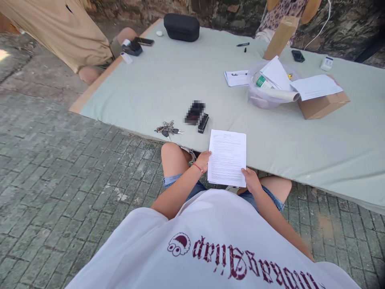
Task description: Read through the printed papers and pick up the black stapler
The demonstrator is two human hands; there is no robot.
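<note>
A stack of printed paper sheets [227, 158] is held up over the near edge of the table, text side up. My left hand [203, 160], with a red string at the wrist, pinches the stack's left edge. On the opposite side my right hand [251, 179] grips the lower right edge, thumb on top. Beyond the paper, to its left, a black stapler [203, 123] lies on the cloth. It touches or nearly touches a blurred-out dark object [195, 112]. A bunch of keys [169, 129] rests left of the stapler, close to the table edge.
The table [144, 88] has a pale green cloth. A clear plastic basin [264, 98] of papers stands right, beside a cardboard box [325, 104] topped with sheets. A black case [181, 27] sits at the far edge. Two other people are at the left and far right sides.
</note>
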